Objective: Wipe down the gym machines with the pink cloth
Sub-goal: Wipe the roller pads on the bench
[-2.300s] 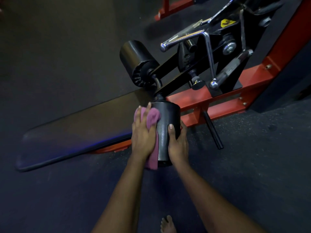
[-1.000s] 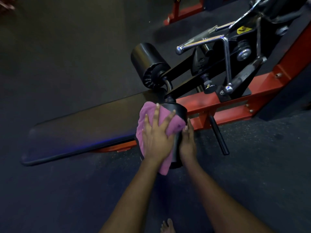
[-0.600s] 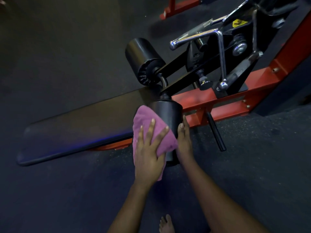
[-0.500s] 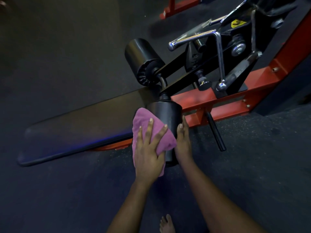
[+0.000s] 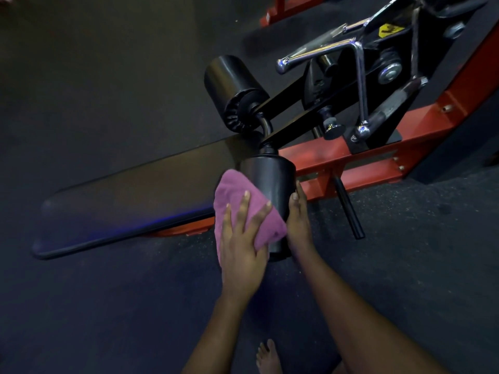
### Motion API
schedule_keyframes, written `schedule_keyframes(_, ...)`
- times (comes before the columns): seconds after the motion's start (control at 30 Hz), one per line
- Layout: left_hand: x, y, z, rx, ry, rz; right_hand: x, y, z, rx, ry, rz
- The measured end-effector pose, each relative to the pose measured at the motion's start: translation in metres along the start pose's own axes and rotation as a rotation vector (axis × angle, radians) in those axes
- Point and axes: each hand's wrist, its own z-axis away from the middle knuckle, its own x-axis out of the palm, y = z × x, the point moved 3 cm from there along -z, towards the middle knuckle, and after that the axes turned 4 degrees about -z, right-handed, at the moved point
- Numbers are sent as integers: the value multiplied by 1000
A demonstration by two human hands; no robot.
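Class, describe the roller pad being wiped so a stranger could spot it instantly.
Find the red steel frame under the long black padded bench. At the bench's end are two black cylindrical roller pads. Pick the nearer roller pad: only it has a pink cloth pressed on by the left hand.

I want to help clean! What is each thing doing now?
pink cloth: bunched against the near roller
near roller: between both hands
left hand: fingers spread, pressing the cloth
right hand: fingers straight, touching the roller's side
far roller: untouched
bench pad: untouched
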Motion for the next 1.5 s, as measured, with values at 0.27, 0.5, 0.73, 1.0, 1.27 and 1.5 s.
schedule_keyframes(0.27,5,20,-80,-172,-87,-163,1,10,-3,-15,18,-19)
schedule_keyframes(0.5,0,9,-51,-29,-6,-83,1,4,-2,-5,12,-42)
schedule_keyframes(0.73,7,-2,-10,-98,-6,-31,1,3,-2,-36,26,-6)
schedule_keyframes(1.0,2,-18,-127,-99,-71,149,1,7,-3,-13,5,-30)
schedule_keyframes(1.27,-16,5,-39,-133,27,315,-7,2,-13,14,17,6)
schedule_keyframes(1.5,-5,1,-19,-127,-20,125,6,1,-3,-39,33,81)
